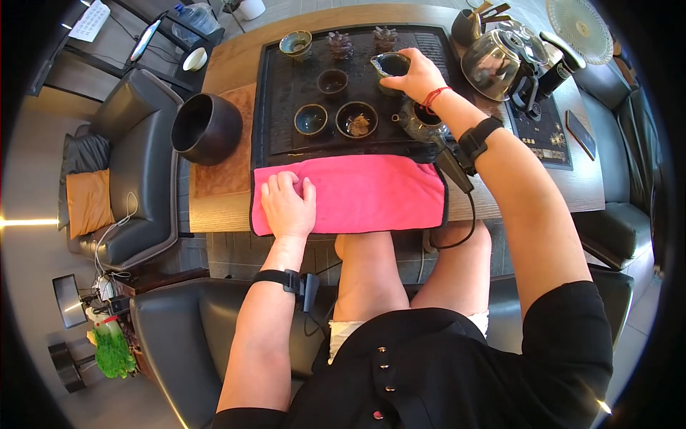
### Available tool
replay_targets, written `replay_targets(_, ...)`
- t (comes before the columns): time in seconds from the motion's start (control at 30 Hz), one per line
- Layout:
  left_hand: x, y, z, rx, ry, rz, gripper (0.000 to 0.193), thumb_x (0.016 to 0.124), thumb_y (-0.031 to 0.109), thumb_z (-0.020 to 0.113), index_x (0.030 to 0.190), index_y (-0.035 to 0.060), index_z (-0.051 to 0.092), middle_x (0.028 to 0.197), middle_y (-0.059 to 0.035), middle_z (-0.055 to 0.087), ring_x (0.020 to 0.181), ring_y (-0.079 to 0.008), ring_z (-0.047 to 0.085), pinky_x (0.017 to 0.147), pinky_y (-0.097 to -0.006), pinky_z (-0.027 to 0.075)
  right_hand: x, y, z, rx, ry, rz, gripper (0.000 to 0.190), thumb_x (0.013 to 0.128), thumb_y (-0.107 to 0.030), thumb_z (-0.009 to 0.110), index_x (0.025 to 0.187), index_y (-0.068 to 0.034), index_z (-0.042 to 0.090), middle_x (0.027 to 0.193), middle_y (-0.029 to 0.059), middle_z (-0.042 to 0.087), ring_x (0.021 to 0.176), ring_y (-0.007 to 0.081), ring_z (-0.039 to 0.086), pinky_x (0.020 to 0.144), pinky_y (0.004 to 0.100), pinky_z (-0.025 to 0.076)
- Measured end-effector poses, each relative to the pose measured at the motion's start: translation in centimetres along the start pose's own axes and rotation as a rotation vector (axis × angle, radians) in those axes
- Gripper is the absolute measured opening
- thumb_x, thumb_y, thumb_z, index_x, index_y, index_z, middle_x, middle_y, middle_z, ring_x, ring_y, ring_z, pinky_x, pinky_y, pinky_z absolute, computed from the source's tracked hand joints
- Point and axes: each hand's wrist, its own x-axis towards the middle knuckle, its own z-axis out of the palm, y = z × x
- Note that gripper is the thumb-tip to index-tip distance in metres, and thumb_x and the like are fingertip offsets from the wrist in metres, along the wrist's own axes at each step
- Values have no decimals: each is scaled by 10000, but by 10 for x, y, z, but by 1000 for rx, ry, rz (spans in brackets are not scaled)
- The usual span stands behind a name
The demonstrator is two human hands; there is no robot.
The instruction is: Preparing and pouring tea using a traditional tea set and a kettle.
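My right hand (420,75) grips a dark glazed tea pitcher (390,65) by its side, over the right of the black tea tray (278,147). Under my right wrist is a grey teapot (415,120), partly hidden. My left hand (289,206) rests, fingers loosely curled, on a folded pink towel (370,190) along the table's front edge. Holding nothing, it keeps its thumb apart. Beyond the towel stand a blue-glazed cup (311,120) and a dark bowl (343,110) containing brown tea leaves (359,125). Farther back are a brown cup (333,82) and a glazed bowl (295,44).
Left of the tray, a black pot (208,128) stands on a brown mat (228,177). Two purplish ornaments (340,45) sit at the tray's back. On the right are a glass kettle (490,64), a tool holder (464,27) and a phone (580,134). A cable (471,214) hangs from my right wrist strap.
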Motion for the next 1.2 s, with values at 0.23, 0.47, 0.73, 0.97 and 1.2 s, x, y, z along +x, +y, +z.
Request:
replay_targets(0.23,1,3,-2,-9,-2,0,199,856,217,662,888,71,529,918,-109,567,914,-328,517,832,-448,416,-7,9,-42,61,134,-117,789,663,-342,874,1292,4,546,1168,176,666,1090,270,640,963,340,482)
replay_targets(0.47,0,-3,-1,18,3,2,216,841,258,673,888,92,542,920,-103,566,926,-331,526,821,-467,430,-27,8,-119,54,4,-214,641,734,-222,818,1285,-23,558,1148,108,674,1058,189,641,957,300,485)
replay_targets(0.73,0,-3,3,-4,24,8,217,840,263,670,879,93,542,913,-102,568,919,-331,528,825,-468,428,-42,1,-170,-205,-57,-336,648,658,-266,802,1227,-45,585,1073,165,681,1017,280,657,929,345,495)
replay_targets(0.97,1,-3,3,2,29,17,220,845,266,671,871,93,537,910,-101,569,913,-328,526,827,-463,429,-49,-20,-201,-374,-62,-402,583,655,-207,784,1189,-56,604,1039,151,692,992,273,665,904,346,504)
replay_targets(1.2,1,-4,3,-3,32,16,220,845,264,673,870,92,538,911,-103,573,917,-328,528,825,-465,432,-52,-61,-230,-540,-66,-390,621,530,-211,813,1096,-23,641,963,183,691,900,279,675,784,361,544)
